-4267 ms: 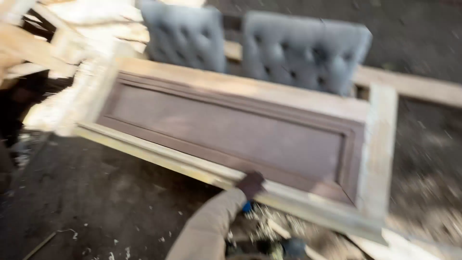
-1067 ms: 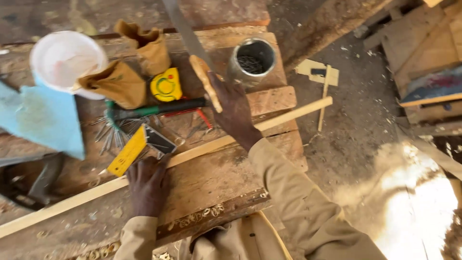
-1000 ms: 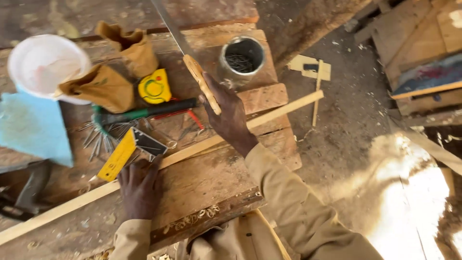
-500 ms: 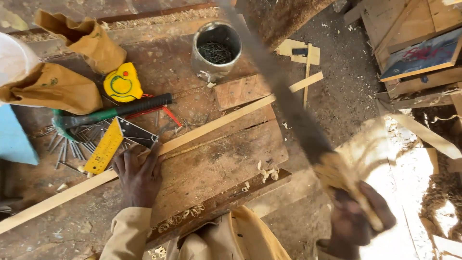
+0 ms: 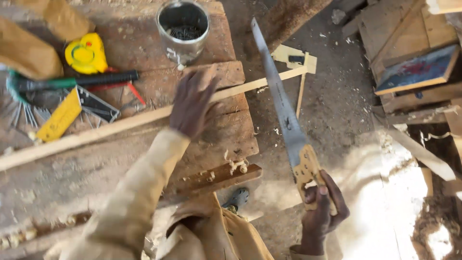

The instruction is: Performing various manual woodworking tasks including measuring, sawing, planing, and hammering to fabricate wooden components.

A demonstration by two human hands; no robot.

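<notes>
My right hand (image 5: 321, 212) grips the wooden handle of a handsaw (image 5: 284, 113), whose long blade points away from me and crosses the overhanging end of a thin wooden strip (image 5: 120, 126). My left hand (image 5: 192, 100) lies flat on that strip with fingers spread, pressing it against the worn wooden workbench (image 5: 211, 144). The strip runs diagonally across the bench from lower left to upper right.
On the bench lie a yellow tape measure (image 5: 86, 53), a yellow-handled square (image 5: 72, 111), a green-and-black handled tool (image 5: 72, 82), loose nails (image 5: 17, 113), tan gloves (image 5: 29, 50) and a metal can (image 5: 184, 28) of nails. Stacked wooden frames (image 5: 414, 67) stand at the right on the sawdust-strewn floor.
My right hand picked the saw up from the bench, swung it out to the right and brought the blade to the strip's end. My left hand slid right along the strip.
</notes>
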